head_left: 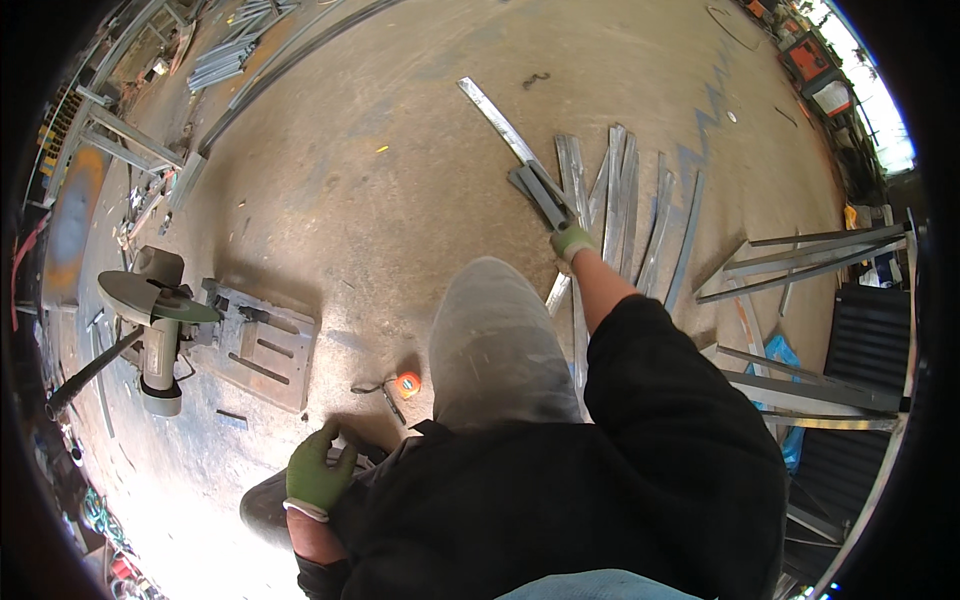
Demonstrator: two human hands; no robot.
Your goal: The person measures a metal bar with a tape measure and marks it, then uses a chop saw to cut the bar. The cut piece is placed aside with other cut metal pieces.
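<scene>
My right hand (572, 243), in a green glove, reaches ahead and is closed on the near end of short dark grey metal channel pieces (543, 197). A long shiny metal strip (497, 122) runs out beyond them toward the far left; I cannot tell whether the hand touches it. Beside and partly under this hand, several long metal profiles (622, 190) lie fanned out on the floor. My left hand (322, 470), also gloved in green, rests by my left leg with thumb and fingers apart, holding nothing visible. Near it lie an orange tape measure (407, 384) and a dark pen-like tool (392, 405).
A cut-off saw (160, 330) with a large disc and slotted base (270, 350) stands at the left. Metal frames (820, 260) lean at the right. Metal bars (222, 62) lie far left, and an orange-and-black machine (810, 62) stands far right.
</scene>
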